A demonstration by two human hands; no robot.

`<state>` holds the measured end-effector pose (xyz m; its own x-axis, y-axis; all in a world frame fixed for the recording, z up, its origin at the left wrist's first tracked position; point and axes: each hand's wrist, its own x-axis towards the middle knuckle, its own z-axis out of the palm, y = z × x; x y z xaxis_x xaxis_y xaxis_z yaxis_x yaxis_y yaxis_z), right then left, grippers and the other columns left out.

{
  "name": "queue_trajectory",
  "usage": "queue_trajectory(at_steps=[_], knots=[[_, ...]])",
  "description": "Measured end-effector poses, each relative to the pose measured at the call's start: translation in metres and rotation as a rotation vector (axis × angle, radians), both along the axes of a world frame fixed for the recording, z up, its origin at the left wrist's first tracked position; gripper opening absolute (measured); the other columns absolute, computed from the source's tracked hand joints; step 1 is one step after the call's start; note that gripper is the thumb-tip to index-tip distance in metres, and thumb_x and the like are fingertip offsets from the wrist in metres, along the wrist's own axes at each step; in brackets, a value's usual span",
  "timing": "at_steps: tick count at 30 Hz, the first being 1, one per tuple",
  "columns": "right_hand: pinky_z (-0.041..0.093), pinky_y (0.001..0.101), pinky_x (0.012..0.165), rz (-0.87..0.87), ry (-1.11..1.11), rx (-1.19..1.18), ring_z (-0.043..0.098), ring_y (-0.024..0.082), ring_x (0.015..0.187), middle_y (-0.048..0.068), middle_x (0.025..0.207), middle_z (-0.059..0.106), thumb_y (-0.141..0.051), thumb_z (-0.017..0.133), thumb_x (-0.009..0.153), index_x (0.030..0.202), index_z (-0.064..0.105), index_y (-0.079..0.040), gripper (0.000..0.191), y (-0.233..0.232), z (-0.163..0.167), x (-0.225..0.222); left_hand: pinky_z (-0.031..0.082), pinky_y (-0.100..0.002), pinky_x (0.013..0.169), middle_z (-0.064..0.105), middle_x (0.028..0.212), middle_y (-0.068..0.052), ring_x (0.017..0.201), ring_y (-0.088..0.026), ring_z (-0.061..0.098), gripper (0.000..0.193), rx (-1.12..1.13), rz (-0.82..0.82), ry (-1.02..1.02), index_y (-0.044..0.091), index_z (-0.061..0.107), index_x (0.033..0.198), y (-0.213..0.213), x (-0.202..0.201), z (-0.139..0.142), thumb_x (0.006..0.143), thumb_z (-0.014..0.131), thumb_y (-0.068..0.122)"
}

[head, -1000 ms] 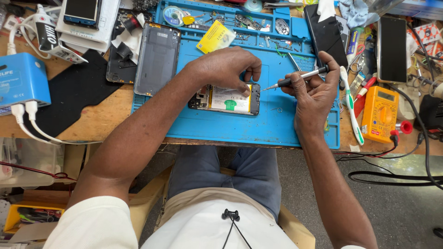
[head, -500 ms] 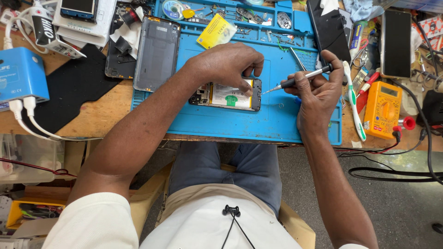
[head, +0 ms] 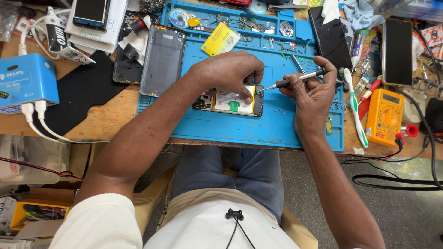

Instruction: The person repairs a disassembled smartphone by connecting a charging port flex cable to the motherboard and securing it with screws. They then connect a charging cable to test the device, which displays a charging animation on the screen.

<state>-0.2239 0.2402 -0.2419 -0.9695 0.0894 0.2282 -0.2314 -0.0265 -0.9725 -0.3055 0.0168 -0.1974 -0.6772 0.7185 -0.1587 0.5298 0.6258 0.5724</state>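
In the head view, an opened phone (head: 229,100) is seen lying near the middle of the blue work mat (head: 277,129), nearer its front edge. It is pressed down by the left hand (head: 230,70), fingertips curled onto its right end. A thin screwdriver (head: 295,80) is pinched in the right hand (head: 310,94), its tip set at the phone's right end. A grey back cover (head: 163,60) lies at the mat's left edge.

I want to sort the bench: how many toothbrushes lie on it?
1: a white and green toothbrush lies at the right edge of the blue mat, just right of the right hand. Others may hide under the clutter.
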Motion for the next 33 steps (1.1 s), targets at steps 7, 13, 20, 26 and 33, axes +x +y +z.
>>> queue_trajectory(at_steps=[7,13,20,26,33], knots=[[0.069,0.0338,0.086,0.008,-0.017,0.030,0.079,0.026,0.101,0.017,0.106,0.074,-0.007,0.070,0.107,0.148,0.030,-0.005,0.056,0.000,-0.002,-0.001,0.059,-0.035,0.071,0.074,0.090,-0.003,0.082,-0.014,0.071,0.027,0.083,-0.007,0.040,0.012,0.076,0.099,-0.001,-0.011,-0.014,0.075,0.086,0.020],[0.070,0.0332,0.085,0.016,-0.016,0.033,0.079,0.026,0.100,0.017,0.106,0.074,-0.006,0.069,0.107,0.147,0.030,-0.005,0.056,0.000,-0.004,-0.003,0.056,-0.035,0.066,0.073,0.083,-0.003,0.075,-0.014,0.070,0.028,0.016,0.060,0.007,0.012,0.075,0.095,0.003,-0.008,-0.014,0.078,0.087,0.032],[0.066,0.0343,0.085,0.000,-0.006,0.043,0.079,0.025,0.101,0.017,0.107,0.074,-0.004,0.070,0.107,0.148,0.030,-0.005,0.057,0.001,-0.004,-0.001,0.053,-0.034,0.061,0.073,0.077,-0.001,0.072,-0.012,0.069,0.031,-0.025,0.158,0.016,0.014,0.075,0.088,0.011,0.000,-0.006,0.074,0.089,0.037],[0.069,0.0330,0.088,-0.051,0.096,0.038,0.078,0.024,0.103,0.018,0.112,0.072,-0.002,0.069,0.113,0.154,0.029,-0.004,0.058,0.002,-0.003,0.011,0.054,-0.034,0.061,0.075,0.075,-0.002,0.068,-0.011,0.070,0.026,0.026,0.186,-0.037,0.012,0.075,0.082,0.010,-0.004,-0.009,0.077,0.088,0.034],[0.070,0.0337,0.091,0.014,0.222,0.223,0.078,0.025,0.104,0.018,0.111,0.075,-0.002,0.068,0.116,0.150,0.029,-0.007,0.053,0.000,-0.007,0.015,0.058,-0.031,0.064,0.077,0.080,-0.004,0.070,-0.010,0.073,0.015,0.085,0.151,-0.088,0.011,0.077,0.086,0.006,-0.012,-0.013,0.081,0.084,0.023]])
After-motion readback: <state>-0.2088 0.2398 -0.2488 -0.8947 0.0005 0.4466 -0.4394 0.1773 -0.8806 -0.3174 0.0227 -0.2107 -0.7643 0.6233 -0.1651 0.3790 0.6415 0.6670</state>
